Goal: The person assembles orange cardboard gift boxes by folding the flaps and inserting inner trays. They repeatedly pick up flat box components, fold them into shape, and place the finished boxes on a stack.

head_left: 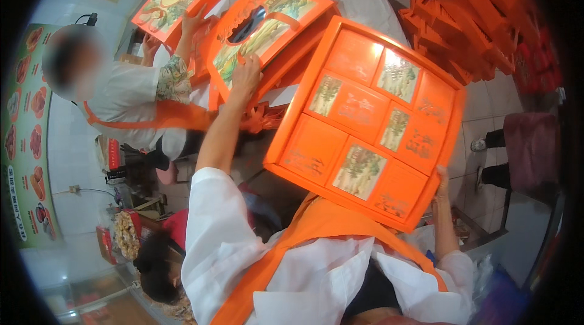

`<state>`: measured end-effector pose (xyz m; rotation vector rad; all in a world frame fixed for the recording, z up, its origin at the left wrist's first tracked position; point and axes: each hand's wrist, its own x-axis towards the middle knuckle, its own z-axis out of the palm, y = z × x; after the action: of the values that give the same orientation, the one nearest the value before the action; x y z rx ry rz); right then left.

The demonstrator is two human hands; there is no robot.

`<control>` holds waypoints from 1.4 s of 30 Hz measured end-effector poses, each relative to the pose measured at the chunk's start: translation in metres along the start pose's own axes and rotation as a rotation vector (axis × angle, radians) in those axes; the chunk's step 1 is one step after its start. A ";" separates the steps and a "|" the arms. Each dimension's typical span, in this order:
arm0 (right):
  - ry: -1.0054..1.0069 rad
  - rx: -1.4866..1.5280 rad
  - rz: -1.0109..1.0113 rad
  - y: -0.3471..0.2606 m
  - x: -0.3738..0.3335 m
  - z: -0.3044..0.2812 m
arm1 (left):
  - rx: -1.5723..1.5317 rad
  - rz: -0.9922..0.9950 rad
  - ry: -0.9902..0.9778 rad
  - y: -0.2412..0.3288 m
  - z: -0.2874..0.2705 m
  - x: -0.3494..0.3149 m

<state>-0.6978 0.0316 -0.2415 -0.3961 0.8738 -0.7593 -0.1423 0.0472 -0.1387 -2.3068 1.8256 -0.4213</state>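
A large orange gift box (356, 112) is tilted in front of my chest, packed with several smaller orange and landscape-printed boxes. My right hand (442, 184) grips its right edge, with most of the fingers hidden behind it. My left hand (246, 80) is at the near edge of an orange lid (277, 36), its fingers curled onto it. The lid has a landscape print and a dark oval opening, and it rests over other orange boxes on the table. Beyond the lid, a co-worker's hands (193, 22) hold another orange box (182, 2).
The co-worker (128, 90) stands at the left, and another person (161, 264) is low at the lower left. A pale-covered table (365, 5) carries several boxes. Orange cartons (450, 20) are piled at the upper right. Someone's legs (496, 157) show at the right on the tiled floor.
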 end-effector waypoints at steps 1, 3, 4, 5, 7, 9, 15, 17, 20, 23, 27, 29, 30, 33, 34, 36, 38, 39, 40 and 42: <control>-0.005 -0.004 0.005 0.004 0.002 0.011 | 0.012 0.001 -0.019 0.000 0.002 0.003; -0.019 -0.014 0.023 0.012 0.010 0.026 | 0.040 -0.004 -0.065 -0.008 0.018 0.005; -0.038 -0.022 0.037 0.016 0.016 0.028 | 0.047 -0.006 -0.068 -0.010 0.023 0.007; -0.054 -0.024 0.048 0.022 0.023 0.023 | 0.056 -0.002 -0.070 -0.007 0.026 0.010; -0.080 -0.003 0.054 0.033 0.033 0.018 | 0.060 0.011 -0.070 -0.005 0.035 0.015; -0.098 0.042 0.043 0.043 0.043 0.016 | 0.048 0.030 -0.066 -0.006 0.045 0.019; -0.050 0.105 0.079 0.047 0.037 0.020 | -0.059 -0.189 -0.202 0.014 0.014 0.019; 0.019 0.102 0.065 0.055 0.035 0.002 | -0.134 -0.198 -0.229 -0.006 0.031 0.015; 0.138 0.132 0.043 0.062 0.028 -0.015 | -0.140 -0.218 -0.352 -0.011 0.038 0.013; 0.187 0.149 -0.028 0.067 0.013 -0.012 | 0.145 -0.020 -0.034 -0.017 0.057 0.021; 0.196 0.181 -0.033 0.082 -0.001 -0.015 | 0.144 0.362 0.160 0.010 0.045 0.088; 0.300 0.208 -0.010 0.092 -0.004 -0.006 | 0.317 0.546 0.189 0.039 0.064 0.140; 0.354 0.226 0.000 0.096 -0.007 0.001 | 0.459 0.644 0.215 0.052 0.081 0.174; 0.343 0.286 -0.052 0.133 -0.020 -0.014 | 0.662 0.822 -0.060 0.098 0.114 0.242; 0.313 0.295 -0.081 0.147 -0.019 -0.024 | 0.664 0.700 -0.280 0.101 0.128 0.260; 0.368 0.330 -0.107 0.166 -0.024 -0.021 | 0.701 0.582 -0.489 0.105 0.176 0.304; 0.395 0.400 -0.085 0.181 -0.038 -0.011 | 0.681 0.685 -0.497 0.074 0.213 0.313; 0.393 0.453 -0.085 0.189 -0.040 -0.007 | 0.613 0.797 -0.483 0.063 0.223 0.318; 0.395 0.512 -0.089 0.193 -0.040 -0.003 | 0.619 0.840 -0.465 0.063 0.229 0.320; 0.434 0.508 -0.148 0.202 -0.038 0.010 | 0.665 0.881 -0.499 0.057 0.229 0.326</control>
<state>-0.6180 0.1966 -0.3355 0.1662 1.0192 -1.1941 -0.0523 -0.2927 -0.3350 -0.9351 1.8266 -0.2186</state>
